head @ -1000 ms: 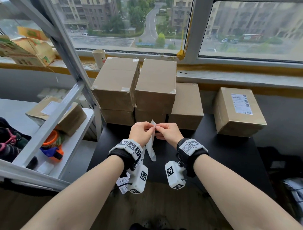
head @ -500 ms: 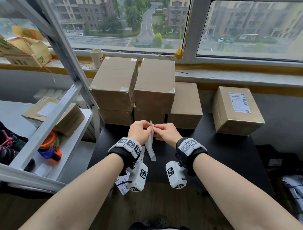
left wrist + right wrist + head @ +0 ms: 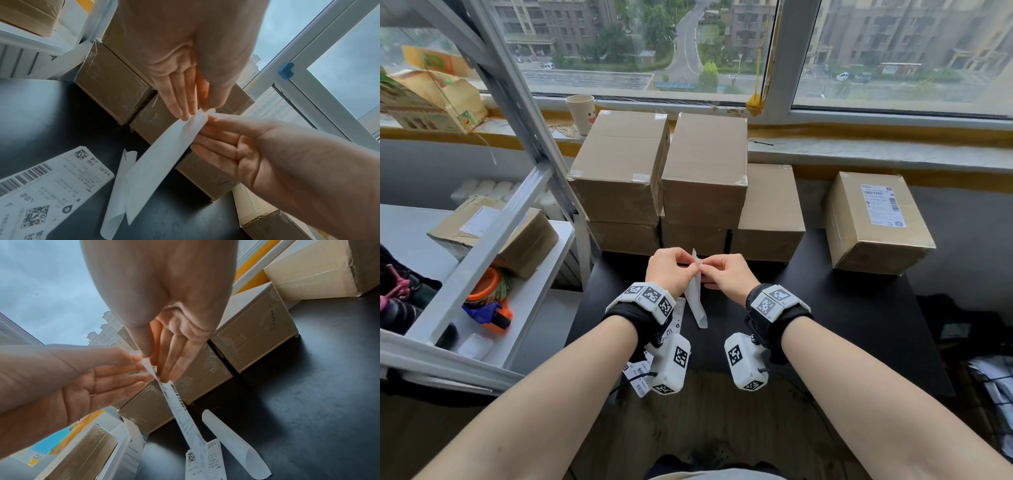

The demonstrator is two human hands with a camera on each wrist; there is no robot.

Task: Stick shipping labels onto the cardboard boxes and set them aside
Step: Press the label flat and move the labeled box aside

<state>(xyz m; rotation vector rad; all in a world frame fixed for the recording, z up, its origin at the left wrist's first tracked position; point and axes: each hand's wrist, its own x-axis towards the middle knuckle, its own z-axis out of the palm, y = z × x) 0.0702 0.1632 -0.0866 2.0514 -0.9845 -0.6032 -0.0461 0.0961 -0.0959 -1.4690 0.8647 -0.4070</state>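
A white shipping label hangs upright over the black table. My left hand and right hand both pinch its top edge, fingertips close together. The left wrist view shows its blank side, the right wrist view its printed side. Right behind the hands stand plain cardboard boxes, two stacks and a lower box. A box bearing a label sits apart at the right. More printed labels lie under my left wrist.
A curled strip of white backing paper lies on the table near the hands. A white metal shelf at the left carries an opened box and an orange tape dispenser. A paper cup stands on the windowsill.
Both hands stay together on the label's top edge, with only slight finger movement. The boxes have not moved.
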